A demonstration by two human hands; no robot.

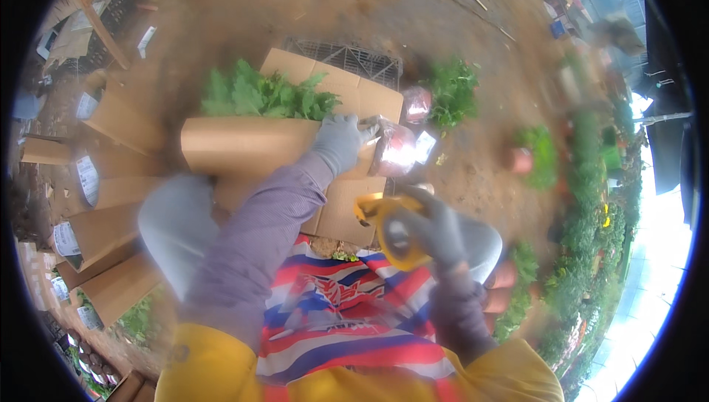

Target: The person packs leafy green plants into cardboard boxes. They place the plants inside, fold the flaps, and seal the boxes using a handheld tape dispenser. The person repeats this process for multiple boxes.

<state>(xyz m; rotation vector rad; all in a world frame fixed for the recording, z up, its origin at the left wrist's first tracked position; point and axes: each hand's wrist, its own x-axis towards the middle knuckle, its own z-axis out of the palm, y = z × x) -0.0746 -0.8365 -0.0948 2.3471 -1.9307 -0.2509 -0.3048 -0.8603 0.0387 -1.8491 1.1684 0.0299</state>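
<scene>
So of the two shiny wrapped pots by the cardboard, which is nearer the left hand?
The lower pot in the picture, with the white label at its right; the other pot is higher, beside green leaves.

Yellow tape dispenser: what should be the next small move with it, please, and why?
Perhaps bring the tape dispenser to the curled cardboard: the left hand rests at its edge beside the leafy plant, and the right hand holds the dispenser close by.

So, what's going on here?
A person's gloved left hand rests at the end of some partly folded cardboard with a leafy plant inside, beside a plastic-wrapped pot. The gloved right hand holds a yellow tape dispenser. Another leafy plant lies to the right, outside the cardboard.
</scene>
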